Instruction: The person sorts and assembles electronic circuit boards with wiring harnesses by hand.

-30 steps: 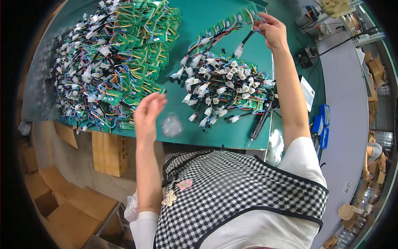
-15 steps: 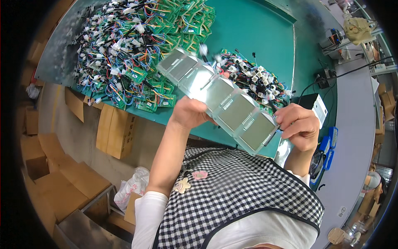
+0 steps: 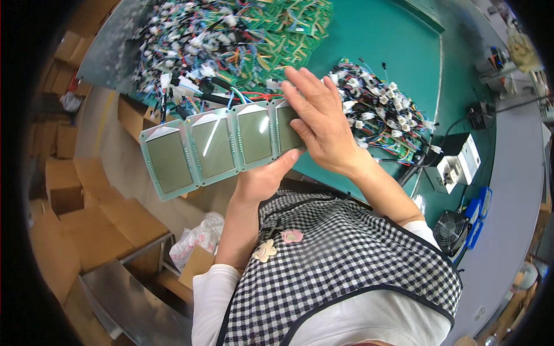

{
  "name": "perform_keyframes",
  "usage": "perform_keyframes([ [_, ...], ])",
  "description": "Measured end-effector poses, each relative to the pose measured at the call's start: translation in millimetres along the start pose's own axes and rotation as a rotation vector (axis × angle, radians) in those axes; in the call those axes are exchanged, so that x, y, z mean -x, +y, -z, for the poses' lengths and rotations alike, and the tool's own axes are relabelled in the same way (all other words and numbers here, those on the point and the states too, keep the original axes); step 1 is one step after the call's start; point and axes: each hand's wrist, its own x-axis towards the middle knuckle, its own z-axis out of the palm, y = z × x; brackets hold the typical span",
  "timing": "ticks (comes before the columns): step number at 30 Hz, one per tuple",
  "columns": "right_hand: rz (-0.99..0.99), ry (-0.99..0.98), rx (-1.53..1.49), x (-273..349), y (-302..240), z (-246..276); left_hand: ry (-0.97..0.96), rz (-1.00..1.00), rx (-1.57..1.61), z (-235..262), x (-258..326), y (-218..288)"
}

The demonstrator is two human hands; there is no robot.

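Observation:
A joined strip of LCD display boards [image 3: 212, 144], with grey screens and pale green edges, hangs in front of my body, tilted up to the right. My left hand [image 3: 262, 180] grips its lower edge right of the middle, the thumb on the front and the other fingers hidden behind. Across the strip's right end lies my right hand [image 3: 323, 124], fingers stretched and slightly apart, covering part of the last visible screen. Wires with white connectors [image 3: 186, 86] show just behind the strip's upper edge; whether they are attached to it I cannot tell.
A big heap of green circuit boards [image 3: 297, 29] with wires covers the green table's [image 3: 384, 34] left. A smaller pile of wired connectors [image 3: 381, 106] lies to the right, near a white box [image 3: 459, 164] and a black fan [image 3: 450, 230]. Cardboard boxes [image 3: 109, 230] stand at lower left.
The strip has moved left and turned, its left end now lower. My right hand has gone from pinching its right end to lying across it with stretched fingers. The view has shifted.

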Motion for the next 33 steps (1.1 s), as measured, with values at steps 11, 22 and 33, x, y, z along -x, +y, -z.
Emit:
perform_keyframes([
  [11,0.159,0.221,-0.224,3,-8,-44,0.214,-0.029,-0.254,17,29,1],
  [22,-0.666,-0.193,0.023,100,91,-121,0.489,-0.1,0.179,66,37,23],
  [33,0.062,-0.055,-0.066,-12,-5,-43,0.329,0.045,-0.008,39,38,28],
])
